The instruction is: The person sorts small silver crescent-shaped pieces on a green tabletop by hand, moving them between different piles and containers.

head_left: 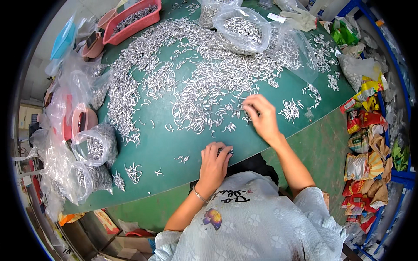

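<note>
Small curved silver metal pieces [204,87] lie in a wide loose heap over the green table [167,145]. Near the front edge my left hand [213,160] is closed, its fingers curled downward. A bit of silver shows at its fingertips, so it seems to hold some of these pieces. My right hand [262,115] is at the heap's near right border, thumb and fingers bent together in a pinch. Whatever lies between those fingertips is hidden or too small to name. Beside it sits a small separate pile of curved pieces [291,110].
Clear bags of metal pieces [241,28] stand at the back, near a pink tray [130,21]. More plastic bags [93,148] and a pink container [83,119] crowd the left side. Small clusters [133,173] lie front left. A blue rack [402,176] with packages stands right.
</note>
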`<state>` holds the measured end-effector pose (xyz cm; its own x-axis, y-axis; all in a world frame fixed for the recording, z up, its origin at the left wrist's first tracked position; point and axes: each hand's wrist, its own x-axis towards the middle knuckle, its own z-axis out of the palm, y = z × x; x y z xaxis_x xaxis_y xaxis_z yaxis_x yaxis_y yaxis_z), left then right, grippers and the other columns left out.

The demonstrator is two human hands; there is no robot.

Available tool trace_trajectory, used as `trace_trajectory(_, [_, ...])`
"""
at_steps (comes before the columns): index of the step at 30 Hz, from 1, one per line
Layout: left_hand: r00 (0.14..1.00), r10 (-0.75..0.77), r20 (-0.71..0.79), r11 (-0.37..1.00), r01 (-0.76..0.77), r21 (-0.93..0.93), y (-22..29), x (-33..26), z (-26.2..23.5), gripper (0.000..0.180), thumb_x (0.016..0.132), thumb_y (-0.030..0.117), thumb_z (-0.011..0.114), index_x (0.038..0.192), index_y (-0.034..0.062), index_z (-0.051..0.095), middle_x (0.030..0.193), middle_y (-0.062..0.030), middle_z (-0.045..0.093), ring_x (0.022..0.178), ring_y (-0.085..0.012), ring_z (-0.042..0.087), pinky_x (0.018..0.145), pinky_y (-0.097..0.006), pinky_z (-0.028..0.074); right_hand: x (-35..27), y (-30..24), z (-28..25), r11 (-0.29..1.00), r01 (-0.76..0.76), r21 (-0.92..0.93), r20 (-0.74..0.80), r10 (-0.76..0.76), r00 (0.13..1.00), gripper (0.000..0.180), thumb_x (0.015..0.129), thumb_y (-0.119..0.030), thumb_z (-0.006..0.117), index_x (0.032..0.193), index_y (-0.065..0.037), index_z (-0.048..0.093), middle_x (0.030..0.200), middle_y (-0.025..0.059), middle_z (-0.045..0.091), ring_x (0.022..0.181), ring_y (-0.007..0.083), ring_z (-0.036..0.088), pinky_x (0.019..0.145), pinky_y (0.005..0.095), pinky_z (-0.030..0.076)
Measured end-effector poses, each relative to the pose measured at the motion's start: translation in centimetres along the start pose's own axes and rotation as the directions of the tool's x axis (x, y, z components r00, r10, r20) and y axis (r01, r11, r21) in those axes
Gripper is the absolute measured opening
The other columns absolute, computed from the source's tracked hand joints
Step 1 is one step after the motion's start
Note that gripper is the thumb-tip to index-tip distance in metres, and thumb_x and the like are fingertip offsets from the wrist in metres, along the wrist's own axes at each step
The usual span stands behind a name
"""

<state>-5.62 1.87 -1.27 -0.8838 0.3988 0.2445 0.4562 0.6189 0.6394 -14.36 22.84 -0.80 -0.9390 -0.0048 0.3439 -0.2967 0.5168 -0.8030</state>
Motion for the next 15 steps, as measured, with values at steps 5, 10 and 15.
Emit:
trace_trajectory(5, [0.999,-0.018,-0.030,0.999,0.017,-0.036,0.0,0.1,-0.4,0.029,0.080,0.003,0.069,0.108,0.0074,0.064,0.103,-0.0107,0.056,0.096,-0.0314,0.052,0.082,-0.041,0.040,2.4,1.5,-2.3,0.956,-0.129,0.264,-0.094,0.159,0.983,0.014,0.089,-0.003,0.064,0.102,0.001,0.066,0.102,0.0104,0.066,0.089,0.0193,0.064,0.075,0.0300,0.051])
trace_trajectory(10, [0.999,0.014,-0.044,0.998,-0.017,-0.068,0.0,0.1,0.0,0.029,0.080,0.003,0.070,0.108,0.0073,0.064,0.101,-0.0107,0.056,0.097,-0.0307,0.053,0.081,-0.040,0.042,2.2,2.5,-3.2,0.862,0.077,-0.501,0.076,-0.044,0.996,0.020,0.078,-0.005,0.070,0.097,-0.003,0.064,0.100,0.0106,0.057,0.099,0.0315,0.053,0.085,0.0419,0.041])
trace_trajectory(15, [0.998,0.015,-0.053,0.997,-0.018,-0.070,0.0,0.1,-0.4,0.027,0.081,0.004,0.069,0.108,0.0066,0.065,0.102,-0.0095,0.056,0.098,-0.0297,0.053,0.082,-0.040,0.042,2.2,2.3,-3.4,0.834,0.203,-0.513,0.188,-0.122,0.975,0.018,0.078,-0.006,0.071,0.092,-0.004,0.061,0.101,0.0088,0.054,0.099,0.0301,0.051,0.083,0.0397,0.039])
